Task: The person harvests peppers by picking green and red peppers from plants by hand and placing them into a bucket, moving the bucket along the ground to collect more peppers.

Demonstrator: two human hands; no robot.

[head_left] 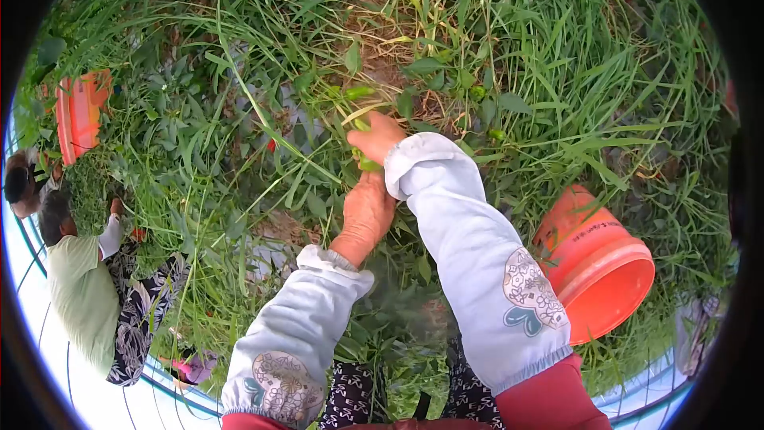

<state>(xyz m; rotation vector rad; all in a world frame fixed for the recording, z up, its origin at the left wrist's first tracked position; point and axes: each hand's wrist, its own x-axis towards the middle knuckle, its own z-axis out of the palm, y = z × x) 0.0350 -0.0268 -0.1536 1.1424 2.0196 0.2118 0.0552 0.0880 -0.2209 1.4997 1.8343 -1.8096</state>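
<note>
Both hands meet among pepper plants near the middle of the head view. My right hand (376, 137) is closed, its fingers curled at a green pepper on a plant. Just below it my left hand (368, 209) is closed too, its fingertips at a green pepper (368, 164) that shows between the hands. Another light green pepper (359, 92) hangs just above my right hand. More green peppers (497, 134) show among leaves to the right. Pale sleeve covers reach both wrists.
An orange bucket (606, 279) lies tilted at the right, its mouth toward me. Another orange bucket (79, 115) stands at the far left. Two people (83, 299) are at the left edge, with a further person below them. Tall grass surrounds the plants.
</note>
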